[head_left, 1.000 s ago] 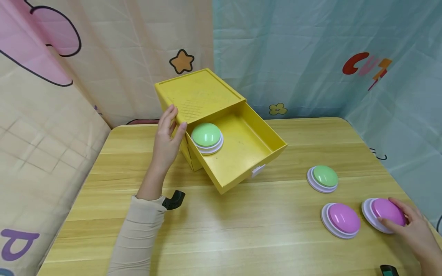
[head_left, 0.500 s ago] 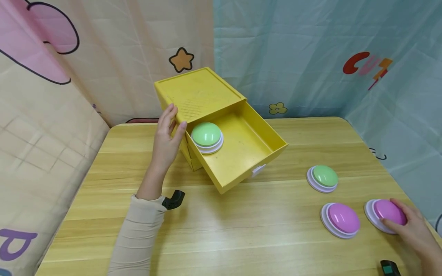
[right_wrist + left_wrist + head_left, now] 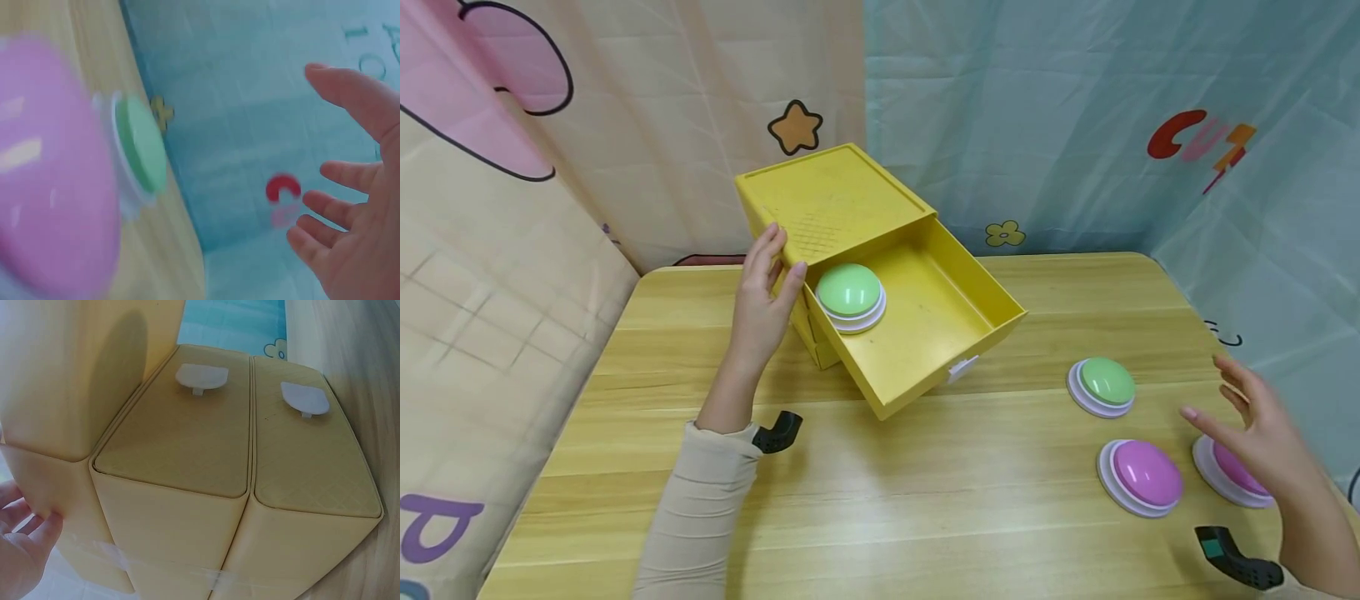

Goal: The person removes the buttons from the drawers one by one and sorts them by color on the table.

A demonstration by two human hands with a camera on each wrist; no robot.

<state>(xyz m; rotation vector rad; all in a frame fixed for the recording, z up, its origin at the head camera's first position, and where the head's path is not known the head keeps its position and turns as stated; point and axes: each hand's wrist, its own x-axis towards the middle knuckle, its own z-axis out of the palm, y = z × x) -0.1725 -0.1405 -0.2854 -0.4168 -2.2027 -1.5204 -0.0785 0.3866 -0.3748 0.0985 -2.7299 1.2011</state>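
My left hand rests against the left side of a yellow drawer unit, thumb near its front edge. In the left wrist view, those fingertips touch the unit's side wall. The top drawer is pulled out and holds a green dome button on a white base. My right hand hovers with spread fingers and holds nothing. Below it sits a pink dome button, partly hidden by the hand. Another pink dome button and a green one are to its left.
Two lower drawers with white tabs, one tab in the left wrist view, are closed. The wooden table backs onto printed curtains. Black wrist devices, such as the right one, sit at both wrists.
My right hand has let go of the right-hand pink dome button and risen up and away from it. That button had shifted slightly right. My left hand and the drawer unit stay put.
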